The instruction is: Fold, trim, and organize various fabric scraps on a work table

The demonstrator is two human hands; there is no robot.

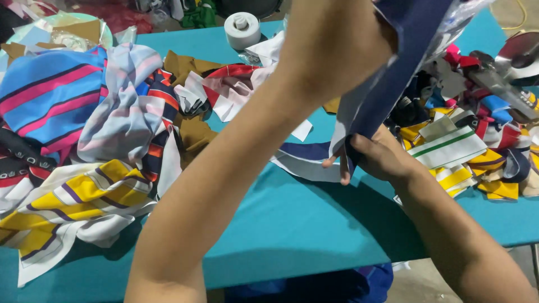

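1. Teal table: fills most of the frame, from the upper centre to the lower edge; its near edge runs across the lower part of the picture.
2. Striped fabric heap: occupies the left third of the frame, lying on the table. Blue-and-pink, yellow-and-purple and red-white pieces are crumpled together.
3. Scrap pile: right side of the frame, on the table. Small yellow, red, white and navy offcuts overlap one another.
4. Left hand: upper centre of the frame, raised close to the camera, forearm running down to the lower left. It is clenched on the upper end of the navy fabric strip.
5. Navy fabric strip: hangs stretched from the top right of centre down to the centre right, held between both hands above the table.
6. Right hand: centre right, just above the table, forearm entering from the lower right. Fingers pinch the lower end of the strip.
7. White tape roll: top centre, standing on the table, well apart from both hands.
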